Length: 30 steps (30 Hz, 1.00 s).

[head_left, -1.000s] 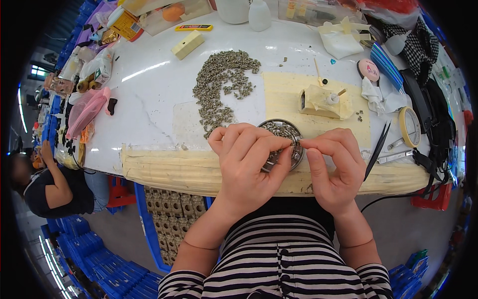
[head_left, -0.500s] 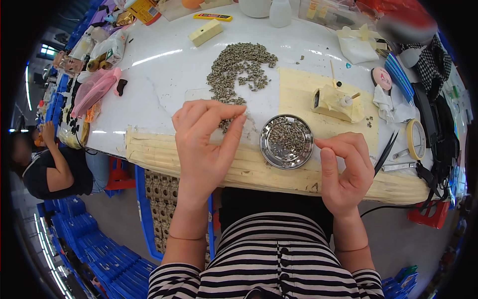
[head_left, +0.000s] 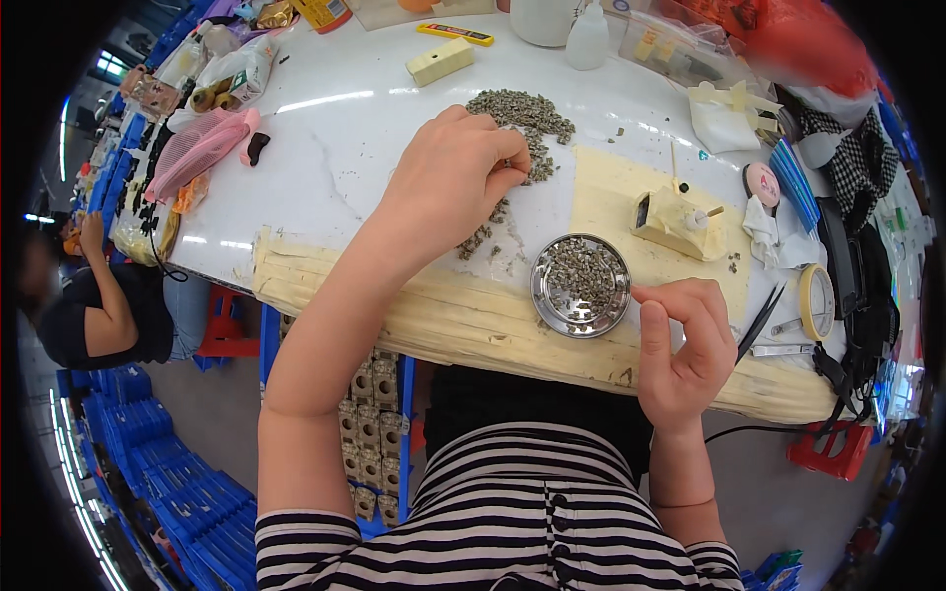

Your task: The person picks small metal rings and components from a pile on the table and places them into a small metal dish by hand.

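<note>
My left hand reaches over a pile of small grey metal parts. Its thumb and forefinger are pinched together at the pile's edge, and whatever lies between them is hidden. A round, shiny metal dish, holding many of the same small parts, rests near the front of the table. To its right is my right hand, fingers curled and the forefinger tip at the dish's rim. Its thumb and forefinger are drawn close together; anything between the tips is too small to make out.
A tape-covered block stands on a cream sheet right of the dish. Black tweezers and a tape roll lie farther right. A pink mesh bag is at left, and a person sits beyond it.
My left hand has moved forward and right, onto the pile of parts. My right hand stays beside the dish. The whole view has shifted slightly.
</note>
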Each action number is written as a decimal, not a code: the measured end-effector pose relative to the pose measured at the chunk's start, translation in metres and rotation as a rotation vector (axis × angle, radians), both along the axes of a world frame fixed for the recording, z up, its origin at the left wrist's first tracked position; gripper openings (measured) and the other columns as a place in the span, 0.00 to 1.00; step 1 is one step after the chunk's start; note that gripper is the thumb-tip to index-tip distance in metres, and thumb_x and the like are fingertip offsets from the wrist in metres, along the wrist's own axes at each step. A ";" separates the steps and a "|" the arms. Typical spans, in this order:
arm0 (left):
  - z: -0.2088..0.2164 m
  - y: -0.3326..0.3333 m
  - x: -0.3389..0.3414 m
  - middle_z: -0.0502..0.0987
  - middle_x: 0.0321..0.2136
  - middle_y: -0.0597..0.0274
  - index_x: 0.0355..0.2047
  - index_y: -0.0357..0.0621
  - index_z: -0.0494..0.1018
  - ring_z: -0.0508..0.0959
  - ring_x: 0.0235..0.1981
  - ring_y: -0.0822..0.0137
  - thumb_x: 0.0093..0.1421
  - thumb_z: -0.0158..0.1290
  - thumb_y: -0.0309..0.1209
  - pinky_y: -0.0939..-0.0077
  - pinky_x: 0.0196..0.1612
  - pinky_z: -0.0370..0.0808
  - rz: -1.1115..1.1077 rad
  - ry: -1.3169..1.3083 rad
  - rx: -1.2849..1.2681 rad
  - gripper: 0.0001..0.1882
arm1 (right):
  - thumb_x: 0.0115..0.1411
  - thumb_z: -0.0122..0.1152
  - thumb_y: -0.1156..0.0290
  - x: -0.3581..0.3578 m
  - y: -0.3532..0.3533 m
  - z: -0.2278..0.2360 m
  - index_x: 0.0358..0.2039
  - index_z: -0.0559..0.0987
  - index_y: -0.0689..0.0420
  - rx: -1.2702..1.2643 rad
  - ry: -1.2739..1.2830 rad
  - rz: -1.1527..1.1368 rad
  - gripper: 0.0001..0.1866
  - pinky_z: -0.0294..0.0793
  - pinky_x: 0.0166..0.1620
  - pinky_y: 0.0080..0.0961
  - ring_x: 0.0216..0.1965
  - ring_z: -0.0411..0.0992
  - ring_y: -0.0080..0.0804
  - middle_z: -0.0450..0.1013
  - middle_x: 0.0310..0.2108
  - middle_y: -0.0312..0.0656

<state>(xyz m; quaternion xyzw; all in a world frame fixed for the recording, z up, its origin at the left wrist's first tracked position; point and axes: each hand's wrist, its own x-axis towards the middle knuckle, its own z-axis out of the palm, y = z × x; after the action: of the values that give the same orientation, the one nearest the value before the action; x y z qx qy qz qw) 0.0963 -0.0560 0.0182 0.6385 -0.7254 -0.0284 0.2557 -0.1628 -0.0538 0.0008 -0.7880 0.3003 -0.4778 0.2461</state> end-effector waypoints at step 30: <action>0.009 0.054 -0.080 0.82 0.29 0.56 0.35 0.29 0.79 0.81 0.28 0.73 0.56 0.62 0.18 0.84 0.35 0.79 -0.159 1.259 0.259 0.06 | 0.45 0.72 0.83 0.000 0.001 -0.002 0.33 0.81 0.59 -0.136 -0.081 0.069 0.14 0.70 0.33 0.27 0.29 0.72 0.34 0.76 0.29 0.40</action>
<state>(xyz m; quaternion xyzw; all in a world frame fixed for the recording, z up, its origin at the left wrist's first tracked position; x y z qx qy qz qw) 0.0162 -0.0016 0.0270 0.4696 -0.4724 -0.5034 0.5504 -0.1630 -0.0527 -0.0012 -0.7927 0.2295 -0.5199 0.2204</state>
